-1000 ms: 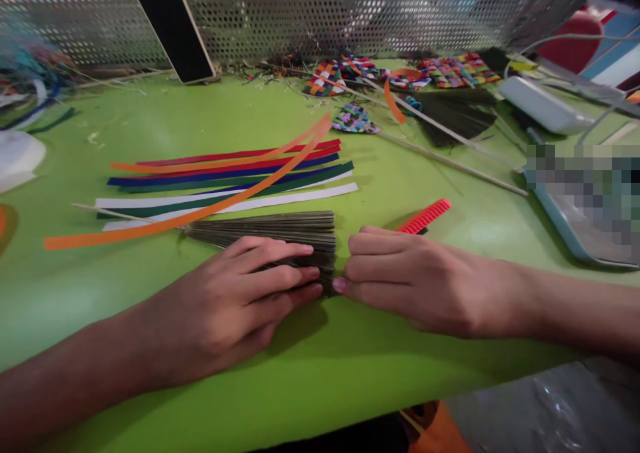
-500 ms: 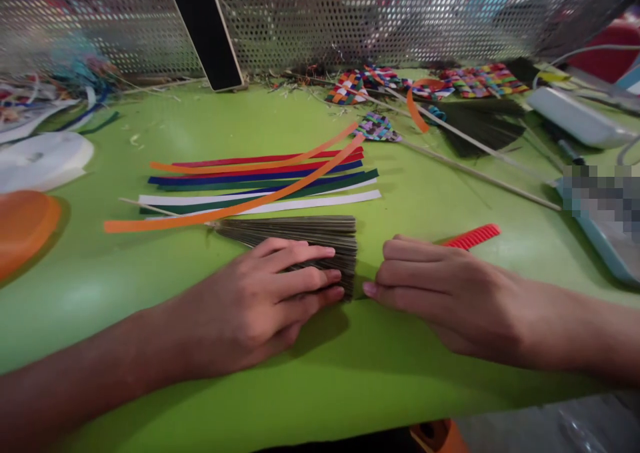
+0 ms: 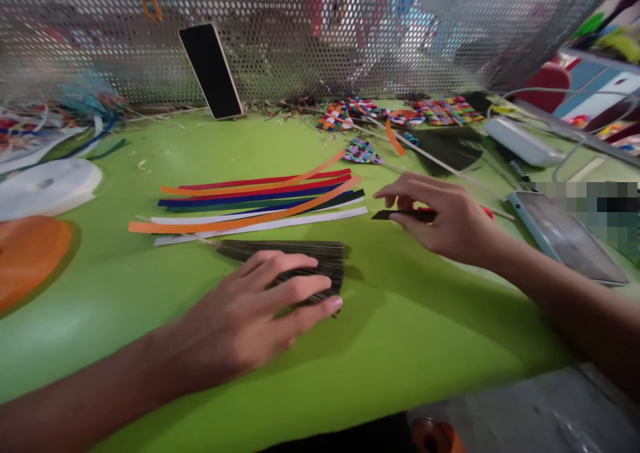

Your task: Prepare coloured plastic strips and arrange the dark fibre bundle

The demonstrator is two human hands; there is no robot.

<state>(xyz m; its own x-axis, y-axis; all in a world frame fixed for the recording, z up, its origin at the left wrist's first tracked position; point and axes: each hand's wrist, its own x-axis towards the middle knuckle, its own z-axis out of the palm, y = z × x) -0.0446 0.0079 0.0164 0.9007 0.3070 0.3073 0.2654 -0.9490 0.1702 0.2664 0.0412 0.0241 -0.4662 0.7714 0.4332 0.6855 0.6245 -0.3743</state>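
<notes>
My left hand [image 3: 273, 306] lies with spread fingers on a dark fan-shaped bundle of thin strips [image 3: 320, 256], whose narrow end points left. To the right and farther back, my right hand [image 3: 433, 213] is closed round a knife with a dark, angled blade [image 3: 383, 215] pointing left; bits of its red handle [image 3: 487, 213] show past the hand. Behind the bundle lie long flat strips: an orange strip [image 3: 240, 225] crosses over white [image 3: 320, 219], blue, green and red [image 3: 210, 187] ones.
A white roll [image 3: 30, 189] and an orange roll [image 3: 30, 259] sit at the left. A phone [image 3: 213, 73] leans on the perforated metal screen [image 3: 310, 39]. Woven colourful pieces [image 3: 445, 111], a second dark fan [image 3: 450, 147] and another phone [image 3: 570, 236] are at the right.
My right hand has moved away from the bundle's wide edge, back and to the right, and now holds the knife. My left hand's fingers are more spread. The view has shifted slightly.
</notes>
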